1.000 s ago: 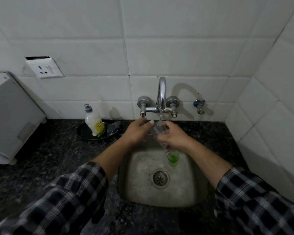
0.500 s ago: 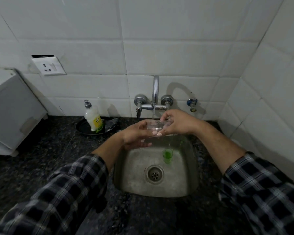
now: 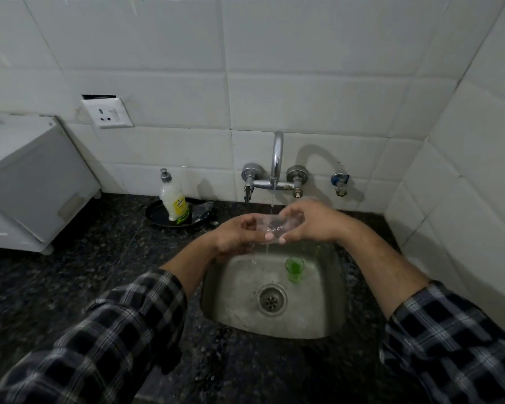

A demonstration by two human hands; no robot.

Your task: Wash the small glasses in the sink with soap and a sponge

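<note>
- White cabinet-like unit (image 3: 27,182): stands on the dark speckled counter (image 3: 85,272) at the far left, against the tiled wall.
- Wall socket (image 3: 108,113): mounted on the tiles above and to the right of the unit.
- Soap bottle (image 3: 174,201): upright on a black dish (image 3: 155,218) at the back of the counter, left of the sink. A dark crumpled item (image 3: 201,209) lies on the dish just beside the bottle; its kind cannot be told.
- Left hand (image 3: 239,233): fingers curled round the left end of the clear glass (image 3: 277,224), gripping it.
- Clear glass: held on its side between both hands, above the rear edge of the sink (image 3: 236,310), directly under the spout.
- Tap (image 3: 276,164): wall-mounted. A thin stream of water falls from it onto the clear glass and drips on into the basin.
- Right hand (image 3: 312,221): fingers and thumb curled round the right end of the clear glass, gripping it.
- Green glass (image 3: 294,268): stands upright inside the basin, behind and right of the drain (image 3: 271,300), below the right hand and apart from it.
- Small valve (image 3: 340,183): on the wall to the right of the tap.
- Both forearms carry rolled-back checked sleeves (image 3: 123,339).
</note>
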